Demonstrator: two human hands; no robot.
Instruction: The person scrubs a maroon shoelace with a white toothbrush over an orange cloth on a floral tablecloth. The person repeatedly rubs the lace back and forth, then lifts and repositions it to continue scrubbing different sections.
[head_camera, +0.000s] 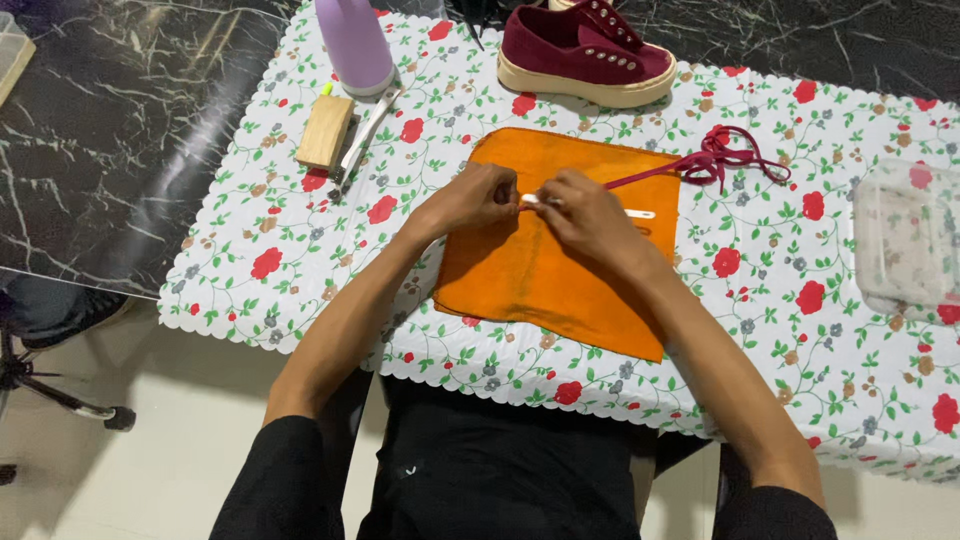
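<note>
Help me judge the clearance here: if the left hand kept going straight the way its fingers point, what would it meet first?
The left hand points rightward across the orange cloth, so it would meet the right hand first; their fingertips already nearly touch around a small white piece.

A dark marble table (120, 130) with white veins, partly covered by a floral tablecloth (800, 330) — pale tiled floor (170, 430) and chair base (60, 395) below.

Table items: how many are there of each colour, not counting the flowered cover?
Maroon: 2, shoe and lace
Orange: 1, cloth
Lilac: 1, bottle
Tan: 1, wood block
Clear: 1, box
Total: 6
</note>
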